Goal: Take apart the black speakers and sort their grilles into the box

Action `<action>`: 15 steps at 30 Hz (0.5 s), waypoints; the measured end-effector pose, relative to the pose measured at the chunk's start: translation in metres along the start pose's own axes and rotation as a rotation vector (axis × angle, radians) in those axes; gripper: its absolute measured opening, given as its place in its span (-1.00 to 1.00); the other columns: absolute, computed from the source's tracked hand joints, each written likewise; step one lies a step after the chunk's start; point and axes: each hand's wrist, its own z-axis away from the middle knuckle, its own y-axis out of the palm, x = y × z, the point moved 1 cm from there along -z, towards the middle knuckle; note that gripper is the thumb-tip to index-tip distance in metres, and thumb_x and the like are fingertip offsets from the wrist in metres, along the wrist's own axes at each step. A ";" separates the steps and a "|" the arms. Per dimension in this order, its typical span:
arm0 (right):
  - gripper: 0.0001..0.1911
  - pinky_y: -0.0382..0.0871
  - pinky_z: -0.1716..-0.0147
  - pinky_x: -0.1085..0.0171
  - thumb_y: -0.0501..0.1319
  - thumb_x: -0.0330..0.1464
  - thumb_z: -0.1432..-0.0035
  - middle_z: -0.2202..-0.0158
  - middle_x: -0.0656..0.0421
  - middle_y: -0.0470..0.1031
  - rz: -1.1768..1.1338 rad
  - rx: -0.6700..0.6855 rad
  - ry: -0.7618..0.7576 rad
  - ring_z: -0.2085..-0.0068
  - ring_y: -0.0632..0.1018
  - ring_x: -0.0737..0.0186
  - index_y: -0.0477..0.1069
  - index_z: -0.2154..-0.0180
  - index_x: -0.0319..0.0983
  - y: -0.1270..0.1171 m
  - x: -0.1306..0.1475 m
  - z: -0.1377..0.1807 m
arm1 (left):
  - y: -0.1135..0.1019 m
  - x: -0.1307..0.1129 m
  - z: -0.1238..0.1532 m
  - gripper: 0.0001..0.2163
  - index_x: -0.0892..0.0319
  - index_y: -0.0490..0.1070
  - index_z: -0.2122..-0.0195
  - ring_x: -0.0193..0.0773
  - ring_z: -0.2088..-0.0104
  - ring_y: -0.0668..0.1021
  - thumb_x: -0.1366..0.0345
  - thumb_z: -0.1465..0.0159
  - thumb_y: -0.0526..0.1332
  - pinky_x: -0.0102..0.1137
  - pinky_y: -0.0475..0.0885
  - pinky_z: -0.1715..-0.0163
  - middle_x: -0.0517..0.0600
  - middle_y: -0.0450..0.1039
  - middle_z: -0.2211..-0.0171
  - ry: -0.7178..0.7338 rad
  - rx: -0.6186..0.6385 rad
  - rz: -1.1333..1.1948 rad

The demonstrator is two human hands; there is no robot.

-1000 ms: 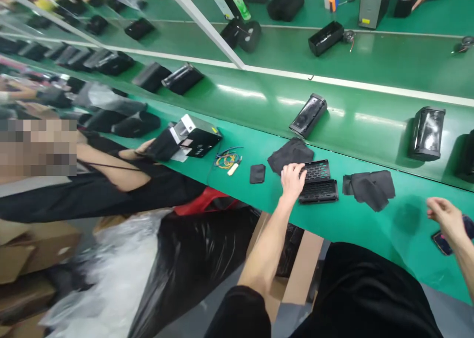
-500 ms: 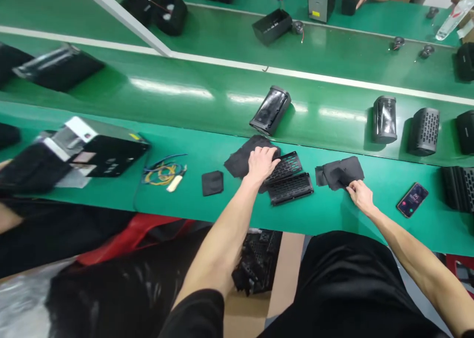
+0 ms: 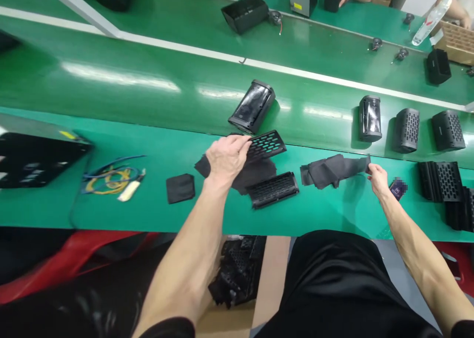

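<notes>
1. A black perforated panel (image 3: 269,144) is at the centre of the frame, tilted, with green showing through its slots.
2. The hands are well apart. The left hand (image 3: 226,157) is clamped on the panel's left end; the right hand (image 3: 378,180), right of centre, pinches the end of a thin black strip (image 3: 357,165).
3. That strip stretches from a loose pile of black sheets (image 3: 326,172) on the green worktop (image 3: 148,214). More dark sheets (image 3: 257,172) lie beneath the left hand and the panel.
4. A second slotted panel (image 3: 274,190) lies just below them, touching the sheets. A small square black stack (image 3: 180,188) sits near, to the left.
5. Below the worktop edge, at the lower centre, an open cardboard carton (image 3: 272,274) holds a jumble of black parts (image 3: 237,269), some of them perforated.
6. A phone (image 3: 398,188), partly behind the right wrist, and stacked grilles (image 3: 440,181) occupy the right; coiled wires (image 3: 113,177) and a black case (image 3: 35,155) are at the left.
7. At the upper centre, a black housing (image 3: 246,14) lies beside a small round part (image 3: 275,17); its inside is too dark to read.
8. In the upper right corner, a co-worker's hand (image 3: 464,21) is at a brown carton (image 3: 459,39), contents unclear, near a clear bottle (image 3: 432,21).
</notes>
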 end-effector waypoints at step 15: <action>-0.57 0.57 0.29 0.14 0.52 0.01 -0.09 0.34 0.15 0.58 -0.391 0.535 0.249 0.32 0.57 0.12 0.45 0.34 -0.14 -0.041 0.040 0.134 | 0.137 -0.246 0.122 -0.65 0.09 0.67 0.04 -0.02 0.07 0.66 0.06 -0.50 0.12 -0.30 0.48 0.11 0.11 0.69 0.08 0.118 0.893 0.657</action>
